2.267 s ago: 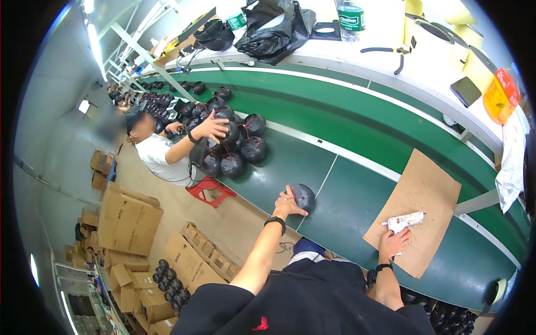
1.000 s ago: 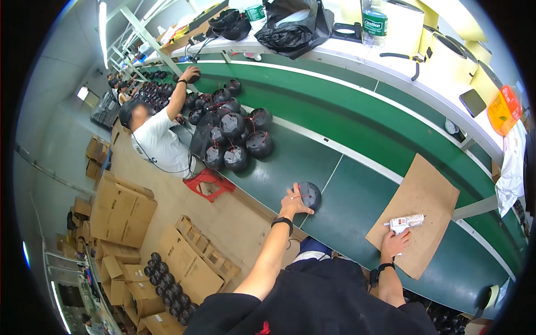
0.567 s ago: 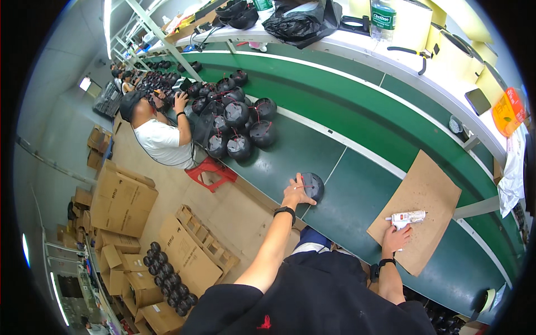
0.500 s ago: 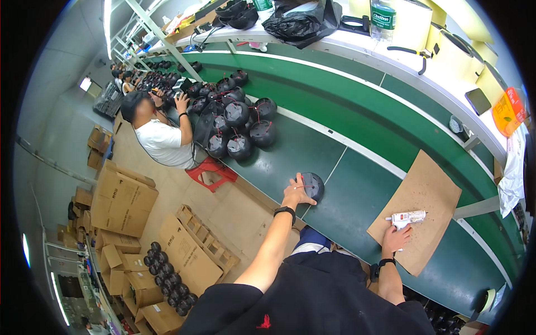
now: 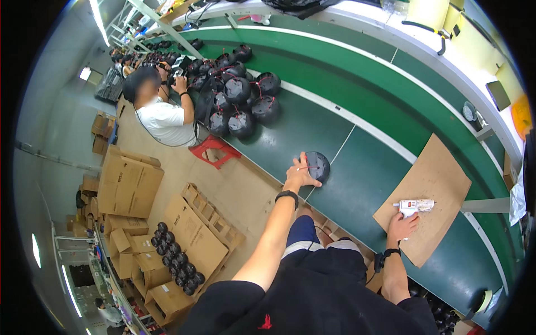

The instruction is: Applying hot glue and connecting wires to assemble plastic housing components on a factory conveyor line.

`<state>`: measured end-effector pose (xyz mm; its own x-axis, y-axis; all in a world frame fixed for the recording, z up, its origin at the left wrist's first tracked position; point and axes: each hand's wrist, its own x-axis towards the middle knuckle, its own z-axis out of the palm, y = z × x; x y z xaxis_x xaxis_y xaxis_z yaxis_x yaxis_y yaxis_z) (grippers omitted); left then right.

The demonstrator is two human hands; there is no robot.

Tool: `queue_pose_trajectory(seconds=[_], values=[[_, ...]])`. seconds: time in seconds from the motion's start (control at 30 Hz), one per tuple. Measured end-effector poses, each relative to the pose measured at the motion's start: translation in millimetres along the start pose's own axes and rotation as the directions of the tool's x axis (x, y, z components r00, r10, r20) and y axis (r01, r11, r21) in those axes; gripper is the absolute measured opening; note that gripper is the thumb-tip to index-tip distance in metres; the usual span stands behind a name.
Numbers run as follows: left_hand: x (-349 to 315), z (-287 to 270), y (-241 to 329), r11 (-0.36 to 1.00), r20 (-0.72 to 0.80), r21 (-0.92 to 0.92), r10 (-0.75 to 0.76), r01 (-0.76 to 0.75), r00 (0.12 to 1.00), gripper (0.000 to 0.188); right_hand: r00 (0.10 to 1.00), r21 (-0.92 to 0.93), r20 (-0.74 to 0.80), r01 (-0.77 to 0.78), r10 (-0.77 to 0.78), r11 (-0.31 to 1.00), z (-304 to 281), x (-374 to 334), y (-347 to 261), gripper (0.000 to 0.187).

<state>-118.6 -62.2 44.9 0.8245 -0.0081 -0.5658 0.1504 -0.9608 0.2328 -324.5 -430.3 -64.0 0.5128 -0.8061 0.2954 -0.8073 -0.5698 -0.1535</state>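
My left hand (image 5: 302,173) is on a black round housing (image 5: 319,169), fingers and thumb spread around its near left side. This housing rests on the green workbench, close to the bench's front edge, and a thin reddish wire shows on it. Over to the right, my right hand (image 5: 402,226) is wrapped around the handle of a white glue gun (image 5: 417,205). The glue gun lies on its side over a sheet of brown cardboard (image 5: 441,173), its nozzle pointing right. The lower part of its handle is hidden by my fingers.
Several black round housings with red wires (image 5: 237,89) are piled at the far left of the bench (image 5: 285,137). A co-worker in a white shirt (image 5: 162,120) sits beside them, near a red stool (image 5: 216,152). A white shelf (image 5: 357,14) runs above the bench. Cardboard boxes (image 5: 131,181) stand on the floor.
The whole view has shifted, so the bench and its contents appear higher in the picture. Both hands keep their holds on the housing and the glue gun.
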Motion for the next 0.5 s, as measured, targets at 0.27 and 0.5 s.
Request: queue_pose_trajectory(seconds=[0.27, 0.5], values=[[-16.2, -4.3, 8.1, 0.987, 0.001, -0.129, -0.100, 0.099, 0.995, 0.147, 1.000, 0.028, 0.012, 0.028, -0.028, 0.999, -0.1, 3.0, 8.9, 0.065], [-16.7, 5.7, 0.3, 0.984, -0.054, -0.139, -0.122, 0.114, 0.991, 0.147, 0.998, 0.047, 0.022, 0.053, -0.054, 0.997, -10.8, 2.3, 4.2, 0.063]])
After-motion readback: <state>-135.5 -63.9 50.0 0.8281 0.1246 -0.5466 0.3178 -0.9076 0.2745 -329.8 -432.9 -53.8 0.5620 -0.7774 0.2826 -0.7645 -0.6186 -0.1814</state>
